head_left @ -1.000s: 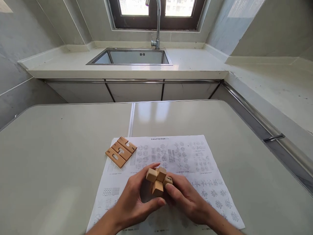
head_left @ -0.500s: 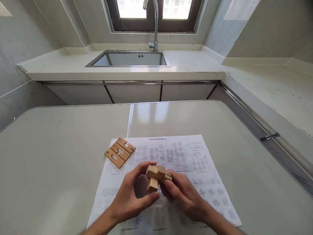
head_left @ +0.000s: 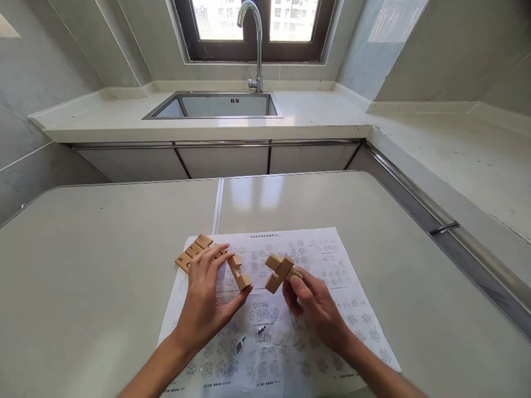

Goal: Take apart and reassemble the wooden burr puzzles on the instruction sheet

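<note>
Between the thumb and fingers of my left hand (head_left: 209,290) is a notched wooden puzzle piece (head_left: 239,272), a light bar with a cut-out facing right. My right hand (head_left: 317,307) pinches one end of some interlocked wooden puzzle pieces (head_left: 280,272), which form a small cross shape. A gap separates the two hands' pieces. Behind my left hand, flat wooden puzzle pieces with numbers (head_left: 185,261) lie side by side, partly covered by my fingers. Under both hands spreads a printed instruction sheet (head_left: 265,326) with rows of small diagrams and a couple of torn spots.
The sheet lies on a pale table (head_left: 103,276) with a seam strip (head_left: 218,205) running away from me. Beyond the table's far edge are a counter with a sink (head_left: 232,105), a tap (head_left: 259,50) and a window. Another counter (head_left: 456,143) runs along the right.
My hands have moved apart. The notched piece has come away to the left in my left hand, while my right hand keeps the interlocked pieces. The view has shifted slightly.
</note>
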Available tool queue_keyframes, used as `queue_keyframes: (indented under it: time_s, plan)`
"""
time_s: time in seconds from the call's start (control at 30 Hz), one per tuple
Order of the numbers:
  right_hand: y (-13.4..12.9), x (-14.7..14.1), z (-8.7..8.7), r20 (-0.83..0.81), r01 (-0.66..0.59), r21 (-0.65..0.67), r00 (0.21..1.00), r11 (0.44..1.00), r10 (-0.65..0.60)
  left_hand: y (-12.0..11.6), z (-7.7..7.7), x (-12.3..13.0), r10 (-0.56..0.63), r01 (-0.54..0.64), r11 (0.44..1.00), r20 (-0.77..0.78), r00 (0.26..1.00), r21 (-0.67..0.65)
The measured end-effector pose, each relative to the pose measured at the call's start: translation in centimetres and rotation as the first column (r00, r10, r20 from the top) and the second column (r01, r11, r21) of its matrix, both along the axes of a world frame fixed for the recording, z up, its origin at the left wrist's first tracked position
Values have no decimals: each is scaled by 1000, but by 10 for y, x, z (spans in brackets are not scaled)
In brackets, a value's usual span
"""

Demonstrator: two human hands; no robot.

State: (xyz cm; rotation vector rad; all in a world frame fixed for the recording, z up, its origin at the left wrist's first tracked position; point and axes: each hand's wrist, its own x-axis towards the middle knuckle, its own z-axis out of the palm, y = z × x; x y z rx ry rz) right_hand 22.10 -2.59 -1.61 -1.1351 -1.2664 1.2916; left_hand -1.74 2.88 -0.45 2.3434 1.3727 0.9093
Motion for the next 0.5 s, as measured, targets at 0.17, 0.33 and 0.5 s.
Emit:
queue_keyframes:
  time_s: [0.17,0.33,0.5]
  plan:
    - [0,-1,-1,-13,-6,-11,1000,1000,6,3,-1,-2,-13,23,998,-163,987,59]
    - [1,-1,0,-49,-11,-39,999,999,9,2,-1,-3,-45,50,998,-201,979,23]
    - [3,0,4,-173,-43,-100,985,994,25,-2,2,0,-92,93,996,-167,982,0]
